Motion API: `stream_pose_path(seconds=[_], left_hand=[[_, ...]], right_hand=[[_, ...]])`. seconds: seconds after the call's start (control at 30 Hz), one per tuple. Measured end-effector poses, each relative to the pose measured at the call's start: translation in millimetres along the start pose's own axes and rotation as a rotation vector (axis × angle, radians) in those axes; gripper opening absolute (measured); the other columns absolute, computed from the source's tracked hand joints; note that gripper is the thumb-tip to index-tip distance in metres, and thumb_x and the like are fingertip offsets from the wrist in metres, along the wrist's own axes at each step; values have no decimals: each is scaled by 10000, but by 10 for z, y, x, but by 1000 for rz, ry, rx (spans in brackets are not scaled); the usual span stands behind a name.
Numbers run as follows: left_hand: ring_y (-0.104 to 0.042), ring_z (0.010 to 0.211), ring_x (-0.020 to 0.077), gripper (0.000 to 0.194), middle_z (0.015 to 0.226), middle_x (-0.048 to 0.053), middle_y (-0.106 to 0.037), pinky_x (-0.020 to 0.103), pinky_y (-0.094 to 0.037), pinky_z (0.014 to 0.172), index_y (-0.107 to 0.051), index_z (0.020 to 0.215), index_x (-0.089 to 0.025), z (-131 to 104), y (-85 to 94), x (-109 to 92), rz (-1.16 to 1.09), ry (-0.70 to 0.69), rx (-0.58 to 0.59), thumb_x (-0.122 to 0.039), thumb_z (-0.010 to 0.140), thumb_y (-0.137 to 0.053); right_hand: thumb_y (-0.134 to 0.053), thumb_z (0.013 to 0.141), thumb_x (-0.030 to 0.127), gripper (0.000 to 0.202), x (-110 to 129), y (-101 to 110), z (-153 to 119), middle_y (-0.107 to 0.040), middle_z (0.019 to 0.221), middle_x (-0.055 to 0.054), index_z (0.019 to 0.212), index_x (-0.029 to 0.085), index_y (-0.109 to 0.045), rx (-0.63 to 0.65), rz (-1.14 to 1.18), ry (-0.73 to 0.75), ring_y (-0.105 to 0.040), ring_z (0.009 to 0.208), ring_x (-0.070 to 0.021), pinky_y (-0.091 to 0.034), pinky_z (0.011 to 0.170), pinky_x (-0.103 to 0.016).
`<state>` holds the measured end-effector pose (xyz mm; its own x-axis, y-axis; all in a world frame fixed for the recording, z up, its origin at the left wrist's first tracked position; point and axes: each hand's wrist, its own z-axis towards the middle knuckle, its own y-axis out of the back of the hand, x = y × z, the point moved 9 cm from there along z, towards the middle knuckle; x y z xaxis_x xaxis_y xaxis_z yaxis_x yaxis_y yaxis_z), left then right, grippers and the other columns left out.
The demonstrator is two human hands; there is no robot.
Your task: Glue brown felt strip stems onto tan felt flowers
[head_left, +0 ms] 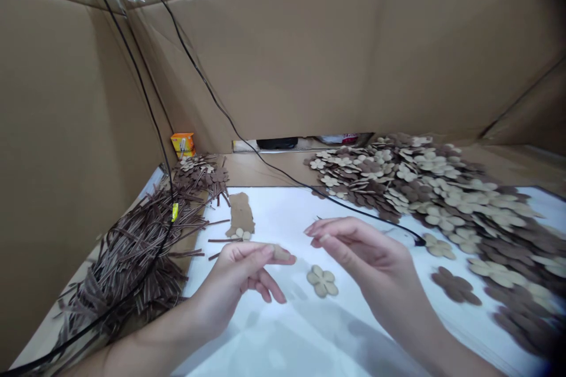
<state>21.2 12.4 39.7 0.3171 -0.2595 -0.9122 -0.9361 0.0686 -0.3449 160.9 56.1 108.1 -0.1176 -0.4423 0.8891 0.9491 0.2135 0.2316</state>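
Note:
My left hand [247,274] is raised over the white board, thumb pressed along the index finger and the lower fingers loosely apart. A beige wrap [280,253] covers part of that index finger. Whatever lies in this pinch, if anything, is too small to make out. Facing it, my right hand [360,250] has its thumb and fingertips drawn together; a thin dark sliver [318,218] shows just above them, its kind unclear. Between and below the hands, a single beige felt flower [322,281] lies flat on the board, with neither hand touching it.
Beige and brown felt flowers [442,194] are heaped at the right, and dark brown strips [132,253] at the left. A brown scrap [241,212] lies on the white board [274,212]. A black cable [265,159] crosses the space. Cardboard walls surround it; an orange box [183,144] stands behind.

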Motion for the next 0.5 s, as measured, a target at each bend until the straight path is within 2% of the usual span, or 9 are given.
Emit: stream_pose_path(seconds=[0.07, 0.2, 0.37, 0.5], left_hand=[[-618, 511, 95, 258, 1049, 128, -661, 187, -431, 493, -692, 865, -148, 12, 6, 49, -140, 56, 19, -331, 833, -512], [-613, 494, 89, 303, 1115, 142, -631, 189, -437, 484, -673, 912, -136, 26, -14, 127, -338, 145, 74, -308, 861, -428], [-632, 510, 110, 326, 1148, 147, -613, 188, -438, 466, -667, 933, -132, 31, -22, 141, -390, 168, 98, -300, 862, -397], [-642, 526, 124, 332, 1156, 156, -607, 191, -440, 469, -659, 963, -129, 28, -14, 96, -330, 119, 86, -292, 864, -388]], right_hand=[[-572, 811, 314, 132, -14, 30, 32, -672, 836, -36, 743, 219, -633, -4, 18, 4, -627, 808, -172, -523, 707, -260], [-560, 821, 286, 128, -28, -68, 62, -683, 888, -33, 773, 227, -663, 82, -77, 55, -621, 883, -177, -498, 801, -292], [-605, 773, 265, 109, -45, -165, 60, -706, 873, -37, 765, 222, -704, 122, -161, 91, -652, 822, -191, -522, 780, -328], [-610, 760, 267, 117, -105, -169, 65, -720, 816, -34, 746, 222, -717, 153, -187, 22, -669, 758, -194, -547, 717, -316]])
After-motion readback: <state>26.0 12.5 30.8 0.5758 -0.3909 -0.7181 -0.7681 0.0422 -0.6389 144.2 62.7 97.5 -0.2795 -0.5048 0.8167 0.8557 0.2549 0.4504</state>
